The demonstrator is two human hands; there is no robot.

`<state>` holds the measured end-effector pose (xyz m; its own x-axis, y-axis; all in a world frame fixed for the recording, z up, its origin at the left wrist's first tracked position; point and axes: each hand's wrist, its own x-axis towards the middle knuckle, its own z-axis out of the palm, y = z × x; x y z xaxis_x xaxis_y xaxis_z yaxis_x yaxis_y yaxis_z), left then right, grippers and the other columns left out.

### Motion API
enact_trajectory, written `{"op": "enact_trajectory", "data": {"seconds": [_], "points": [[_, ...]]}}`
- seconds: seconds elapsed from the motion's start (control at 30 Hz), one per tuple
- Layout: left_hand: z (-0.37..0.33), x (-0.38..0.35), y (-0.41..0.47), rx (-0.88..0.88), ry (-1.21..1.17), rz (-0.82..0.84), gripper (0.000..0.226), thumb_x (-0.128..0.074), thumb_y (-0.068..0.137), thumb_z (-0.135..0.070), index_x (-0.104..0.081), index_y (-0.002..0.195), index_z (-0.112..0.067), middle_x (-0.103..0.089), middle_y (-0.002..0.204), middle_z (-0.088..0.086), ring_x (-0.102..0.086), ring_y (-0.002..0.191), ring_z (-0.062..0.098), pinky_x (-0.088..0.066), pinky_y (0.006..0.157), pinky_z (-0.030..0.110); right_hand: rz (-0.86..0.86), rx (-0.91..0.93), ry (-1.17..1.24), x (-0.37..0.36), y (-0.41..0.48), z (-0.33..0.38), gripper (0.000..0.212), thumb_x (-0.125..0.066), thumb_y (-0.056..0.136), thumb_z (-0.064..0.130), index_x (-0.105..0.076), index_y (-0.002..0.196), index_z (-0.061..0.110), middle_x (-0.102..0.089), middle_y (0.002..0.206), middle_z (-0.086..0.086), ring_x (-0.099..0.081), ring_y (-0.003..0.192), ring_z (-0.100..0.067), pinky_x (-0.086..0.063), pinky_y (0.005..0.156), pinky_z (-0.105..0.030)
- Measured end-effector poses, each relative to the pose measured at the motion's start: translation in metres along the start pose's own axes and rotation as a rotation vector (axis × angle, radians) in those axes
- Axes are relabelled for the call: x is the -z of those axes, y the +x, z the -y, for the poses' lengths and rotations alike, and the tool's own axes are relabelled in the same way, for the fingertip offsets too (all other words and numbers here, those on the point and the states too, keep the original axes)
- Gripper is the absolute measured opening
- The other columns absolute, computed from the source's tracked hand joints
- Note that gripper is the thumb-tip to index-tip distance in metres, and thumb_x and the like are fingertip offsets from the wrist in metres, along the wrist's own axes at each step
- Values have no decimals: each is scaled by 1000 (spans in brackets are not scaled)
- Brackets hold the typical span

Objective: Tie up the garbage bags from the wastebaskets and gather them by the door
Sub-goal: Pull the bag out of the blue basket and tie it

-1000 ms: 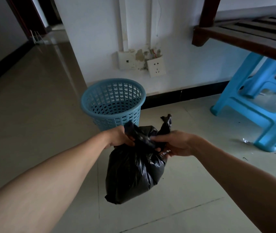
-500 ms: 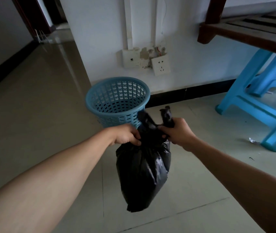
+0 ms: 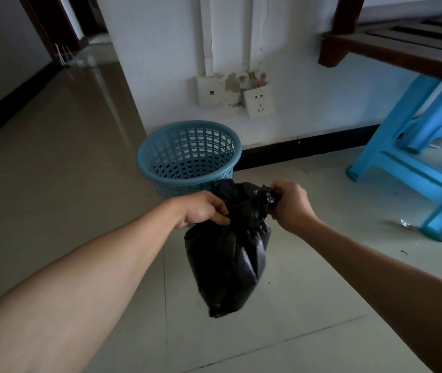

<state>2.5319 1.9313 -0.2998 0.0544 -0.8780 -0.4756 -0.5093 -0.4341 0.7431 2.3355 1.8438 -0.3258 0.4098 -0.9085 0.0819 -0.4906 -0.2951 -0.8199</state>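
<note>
The left hand [image 3: 203, 210] is pinching the gathered neck of a black plastic garbage bag [image 3: 227, 254], which is hanging above the tiled floor [image 3: 53, 184] in front of a blue perforated plastic wastebasket [image 3: 187, 157]; the right hand [image 3: 289, 204] is gripping the bag's twisted top.

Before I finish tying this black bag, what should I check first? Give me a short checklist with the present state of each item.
1. Left hand grips the garbage bag at its neck: ok.
2. Right hand grips the twisted bag ends: ok.
3. Bag is out of the blue wastebasket, hanging above the floor: ok.
4. Knot already closed: cannot tell, the hands cover it.
5. Bag without holes: cannot tell, only one side shows.
</note>
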Motion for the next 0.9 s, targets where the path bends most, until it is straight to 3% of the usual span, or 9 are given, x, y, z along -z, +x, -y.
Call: {"op": "enact_trajectory", "data": {"seconds": [0.17, 0.3, 0.37, 0.43, 0.5, 0.57, 0.63, 0.77, 0.9], "points": [[-17, -19, 1, -16, -17, 82, 14, -73, 82, -10, -64, 78, -20, -64, 80, -6, -57, 82, 9, -43, 81, 21, -93, 265, -483, 0, -3, -10, 13, -54, 91, 17, -51, 102, 10, -57, 69, -13, -53, 63, -38, -35, 57, -34], [-13, -34, 4, 27, 11, 87, 14, -72, 83, -11, -62, 83, -21, -63, 86, -4, -56, 85, 10, -43, 78, 22, -163, 297, -352, -8, -6, -32, 12, -60, 85, 8, -49, 87, 12, -56, 60, -9, -54, 56, -33, -39, 51, -35], [-1, -40, 6, 55, 71, 75, 14, -72, 83, -11, -62, 79, -20, -63, 82, -2, -58, 78, 11, -46, 71, 21, -122, 187, -156, -18, -8, -40, 19, -63, 81, -1, -50, 75, 12, -58, 62, -6, -56, 58, -26, -45, 54, -34], [13, -45, 9, 102, 137, 72, 14, -71, 83, -8, -61, 78, -17, -63, 82, 5, -59, 79, 19, -48, 72, 28, 43, -92, 189, -23, -11, -44, 21, -67, 78, -6, -54, 72, 9, -61, 70, -10, -62, 65, -25, -54, 60, -36], [26, -49, 11, 182, 211, 129, 16, -68, 85, -6, -59, 78, -17, -62, 79, 6, -60, 76, 22, -49, 69, 28, 274, -374, 541, -23, -19, -45, 16, -71, 80, -4, -59, 78, 7, -67, 79, -12, -68, 70, -24, -57, 65, -35], [30, -51, 11, 271, 303, 229, 13, -64, 89, -9, -58, 81, -18, -63, 76, 3, -62, 71, 18, -48, 64, 26, 386, -539, 701, -19, -25, -48, 6, -70, 85, 7, -65, 87, 5, -72, 88, -11, -71, 78, -27, -58, 68, -33], [29, -48, 14, 268, 316, 211, 11, -60, 90, -10, -61, 82, -17, -66, 77, 2, -64, 73, 18, -48, 62, 25, 363, -636, 762, -15, -27, -54, 11, -68, 88, 19, -67, 90, 8, -72, 93, -9, -70, 83, -28, -57, 69, -32], [14, -44, 33, 3, 168, -221, 6, -68, 81, -12, -67, 86, -14, -65, 85, 5, -60, 78, 18, -51, 73, 32, 278, -755, 816, -12, -27, -62, 22, -64, 88, 37, -68, 93, 16, -69, 92, -4, -66, 82, -23, -53, 75, -36], [2, -62, 53, -87, 165, -162, 28, -79, 74, -27, -71, 99, -17, -67, 92, 1, -60, 80, 12, -47, 74, 25, 188, -838, 882, -12, -27, -63, 25, -59, 92, 35, -64, 81, 12, -66, 84, -4, -61, 79, -23, -54, 78, -38]]}}
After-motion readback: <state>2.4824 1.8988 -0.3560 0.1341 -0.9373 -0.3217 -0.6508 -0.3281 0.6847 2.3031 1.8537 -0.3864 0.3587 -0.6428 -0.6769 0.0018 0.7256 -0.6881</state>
